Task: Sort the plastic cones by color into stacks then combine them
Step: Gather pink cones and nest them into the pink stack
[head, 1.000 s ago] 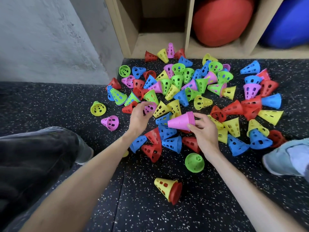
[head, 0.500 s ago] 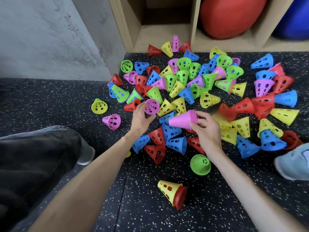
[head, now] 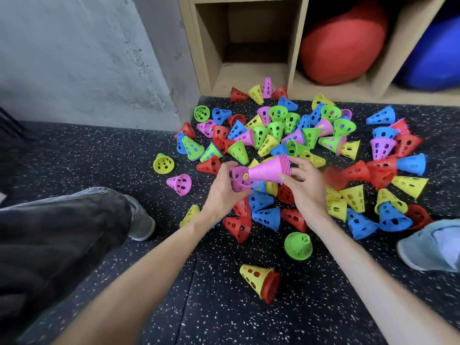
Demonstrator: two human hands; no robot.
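Above the cone pile (head: 286,150), the left hand (head: 222,189) has brought its pinched loose pink cone (head: 239,176) from the floor onto the pink stack's (head: 270,170) tip; the right hand (head: 305,186) grips the stack's wide end, which grows by one.

A gym or playroom storage corner: speckled rubber floor (head: 249,319), bare concrete wall (head: 74,58), wooden cubbies (head: 297,46) holding a red ball (head: 341,43) and a blue ball (head: 433,56), perforated cones (head: 278,135) scattered about.

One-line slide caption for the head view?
Left hand slips a pink cone onto the pink stack gripped by right hand.
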